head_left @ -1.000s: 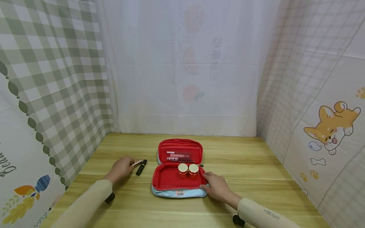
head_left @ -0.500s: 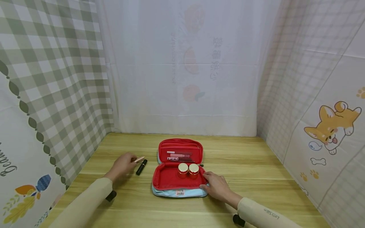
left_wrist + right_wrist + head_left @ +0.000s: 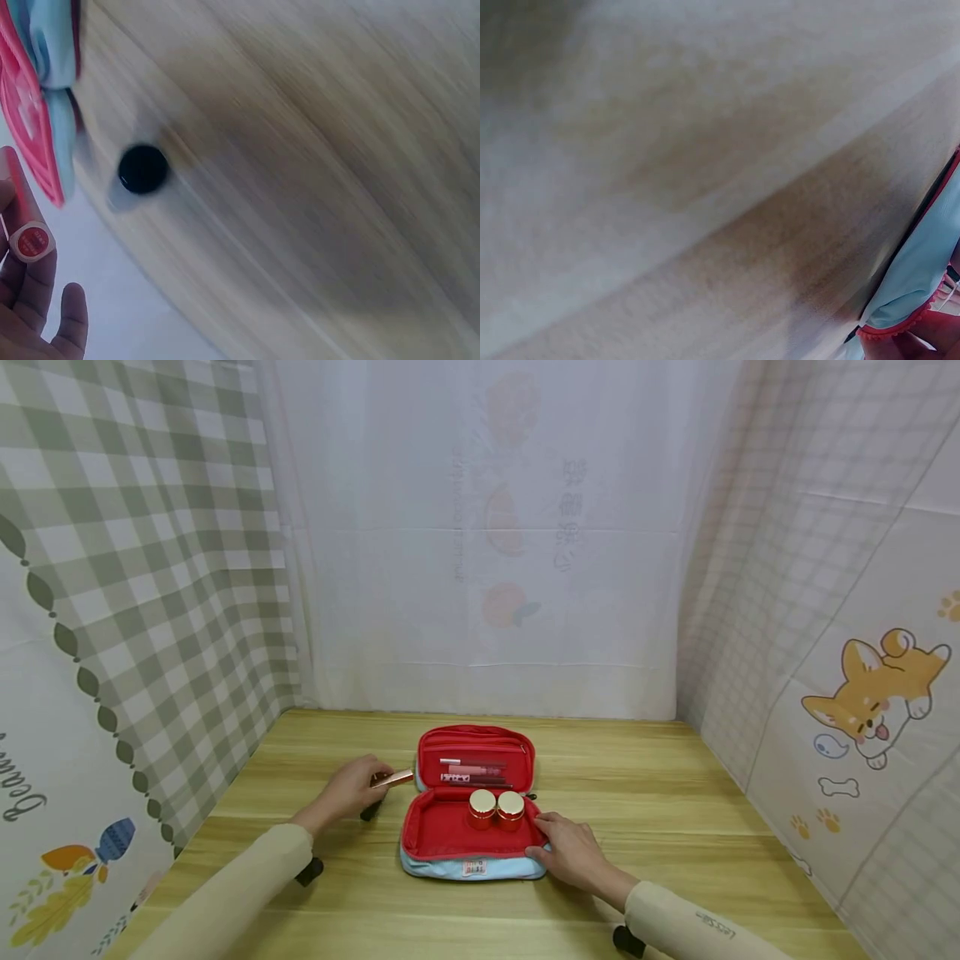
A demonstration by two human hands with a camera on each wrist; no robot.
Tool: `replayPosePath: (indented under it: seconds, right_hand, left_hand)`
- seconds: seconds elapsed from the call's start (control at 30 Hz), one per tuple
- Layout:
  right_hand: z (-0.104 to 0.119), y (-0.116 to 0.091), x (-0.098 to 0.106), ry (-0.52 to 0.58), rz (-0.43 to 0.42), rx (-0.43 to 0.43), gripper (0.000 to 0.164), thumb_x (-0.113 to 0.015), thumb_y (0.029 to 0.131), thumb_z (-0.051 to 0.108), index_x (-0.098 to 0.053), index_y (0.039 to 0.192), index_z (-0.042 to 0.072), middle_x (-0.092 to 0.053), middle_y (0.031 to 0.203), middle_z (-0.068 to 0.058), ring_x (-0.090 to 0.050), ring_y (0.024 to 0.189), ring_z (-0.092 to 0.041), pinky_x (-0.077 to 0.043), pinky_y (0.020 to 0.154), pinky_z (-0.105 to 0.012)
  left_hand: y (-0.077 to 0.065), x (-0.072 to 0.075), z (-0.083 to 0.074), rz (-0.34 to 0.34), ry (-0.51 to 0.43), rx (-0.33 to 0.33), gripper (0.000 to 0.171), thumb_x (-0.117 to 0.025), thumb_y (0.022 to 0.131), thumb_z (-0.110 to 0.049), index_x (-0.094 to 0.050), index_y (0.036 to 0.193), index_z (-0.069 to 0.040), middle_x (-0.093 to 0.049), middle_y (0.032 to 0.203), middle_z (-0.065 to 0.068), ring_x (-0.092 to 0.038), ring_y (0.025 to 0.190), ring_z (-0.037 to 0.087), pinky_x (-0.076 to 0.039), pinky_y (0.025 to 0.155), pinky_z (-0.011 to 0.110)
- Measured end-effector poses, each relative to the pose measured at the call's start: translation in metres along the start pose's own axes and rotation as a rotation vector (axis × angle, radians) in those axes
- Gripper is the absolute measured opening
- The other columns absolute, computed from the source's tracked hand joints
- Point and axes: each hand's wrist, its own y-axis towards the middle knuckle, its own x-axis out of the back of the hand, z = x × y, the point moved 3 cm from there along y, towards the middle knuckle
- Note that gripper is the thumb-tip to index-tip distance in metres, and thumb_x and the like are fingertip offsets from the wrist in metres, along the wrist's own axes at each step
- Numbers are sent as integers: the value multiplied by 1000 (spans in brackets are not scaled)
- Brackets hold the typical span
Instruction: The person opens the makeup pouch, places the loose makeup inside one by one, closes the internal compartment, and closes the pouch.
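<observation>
Pinched in my left hand [image 3: 347, 792] is a rose-gold lipstick tube [image 3: 399, 777], its far end close to the bag's left side. The left wrist view shows a round red label on the end of the lipstick [image 3: 31, 241]. My right hand [image 3: 573, 853] grips the right rim of an unzipped cosmetic bag [image 3: 438, 867], red inside and light blue outside. Two red jars with gold lids, a left jar [image 3: 482, 811] and a right jar [image 3: 511, 812], stand inside it. Pink tubes [image 3: 472, 770] lie behind the lid's mesh. A black tube [image 3: 370, 812] is partly hidden below my left hand.
The bag lies spread on a wood-grain table [image 3: 637, 793], its lid folded back. A white cloth [image 3: 480, 685] hangs behind the table's far edge. A green checked cloth [image 3: 187, 568] is on the left, and a dog-print cloth [image 3: 840, 735] on the right.
My left hand has lifted the lipstick from beside the black tube and carried it right, toward the bag, now covering part of the black tube. My right hand stays on the rim.
</observation>
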Motion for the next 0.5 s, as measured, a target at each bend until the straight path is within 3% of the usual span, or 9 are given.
replayPosePath:
  seconds: [0.3, 0.5]
  right_hand:
    - [-1, 0, 0, -3, -6, 5, 52, -79, 84, 28, -66, 122, -5, -64, 122, -14, -60, 116, -32, -45, 84, -54]
    - [-1, 1, 0, -3, 2, 1, 53, -79, 84, 28, -66, 122, -5, -64, 122, -14, -60, 116, -32, -44, 85, -54]
  left_hand:
    - [11, -19, -25, 79, 7, -159, 17, -72, 80, -1, -73, 97, -6, -60, 84, -2, -51, 72, 9, -45, 64, 27]
    - [16, -31, -36, 102, 44, -206, 15, -75, 82, -3, -74, 97, -6, -65, 89, 0, -53, 75, 10, -48, 66, 28]
